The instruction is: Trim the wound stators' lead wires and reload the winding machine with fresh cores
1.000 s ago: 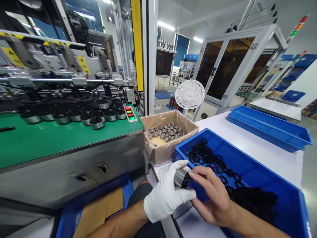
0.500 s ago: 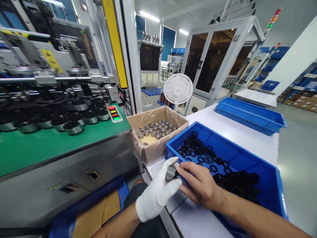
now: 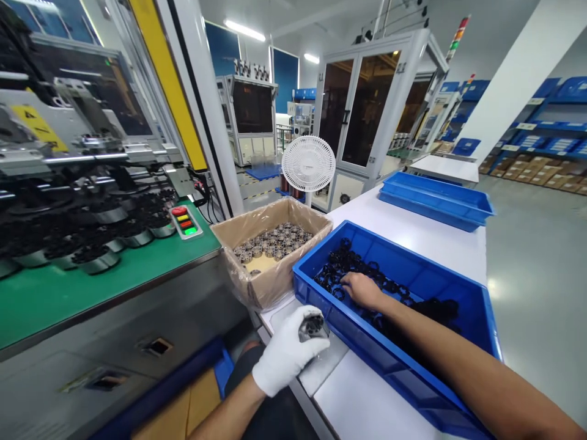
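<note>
My left hand (image 3: 291, 348), in a white glove, is wrapped round a metal stator core (image 3: 314, 327) with a black plastic insulator on its top face. It holds the core near the front edge of the white table. My right hand (image 3: 363, 289), bare, reaches over the side of a blue plastic bin (image 3: 398, 360) and down among loose black plastic rings (image 3: 389, 286). Its fingers are curled and close together at the rings; whether one is pinched between the tips is hidden.
A lined cardboard box (image 3: 275, 293) of metal cores stands left of the bin. Finished-looking cores with black tops (image 3: 96, 260) crowd the green machine bench (image 3: 137, 275), beside a button panel (image 3: 186, 222). A white fan (image 3: 309, 164) and stacked blue trays (image 3: 435, 201) are farther back.
My right hand has left the core and moved forward into the blue bin. My left hand keeps the core, whose black top now faces up. The view has turned slightly right.
</note>
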Demonstrator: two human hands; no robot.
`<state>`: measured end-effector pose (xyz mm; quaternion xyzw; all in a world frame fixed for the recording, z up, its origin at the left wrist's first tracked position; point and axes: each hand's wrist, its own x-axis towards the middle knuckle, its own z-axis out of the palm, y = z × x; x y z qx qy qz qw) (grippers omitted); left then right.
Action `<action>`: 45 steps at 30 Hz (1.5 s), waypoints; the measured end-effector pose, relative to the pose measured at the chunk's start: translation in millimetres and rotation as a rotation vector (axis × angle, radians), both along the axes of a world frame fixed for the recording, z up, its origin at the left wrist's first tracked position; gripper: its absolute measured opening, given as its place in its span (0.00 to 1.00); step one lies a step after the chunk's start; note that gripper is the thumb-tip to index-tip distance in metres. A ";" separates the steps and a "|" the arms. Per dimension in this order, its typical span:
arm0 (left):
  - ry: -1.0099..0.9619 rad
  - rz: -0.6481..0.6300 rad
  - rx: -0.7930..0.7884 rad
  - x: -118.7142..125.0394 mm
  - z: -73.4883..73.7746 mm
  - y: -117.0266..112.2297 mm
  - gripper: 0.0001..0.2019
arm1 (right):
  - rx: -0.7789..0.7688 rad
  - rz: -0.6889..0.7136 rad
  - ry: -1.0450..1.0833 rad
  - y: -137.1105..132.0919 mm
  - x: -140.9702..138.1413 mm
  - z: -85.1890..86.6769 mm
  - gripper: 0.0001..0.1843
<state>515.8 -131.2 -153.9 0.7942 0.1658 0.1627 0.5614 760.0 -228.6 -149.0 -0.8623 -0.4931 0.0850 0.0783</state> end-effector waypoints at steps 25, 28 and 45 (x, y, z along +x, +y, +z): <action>-0.181 -0.096 -0.652 -38.5 55.9 -18.8 0.43 | 0.872 0.564 0.112 -30.0 -132.7 84.6 0.10; -0.156 -0.028 -0.684 -32.0 59.6 -29.3 0.41 | 0.891 0.566 0.140 -29.3 -135.2 85.0 0.10; -0.306 -0.081 -0.673 -38.4 43.5 -17.8 0.40 | 0.818 0.829 -0.242 -34.9 -125.3 74.2 0.18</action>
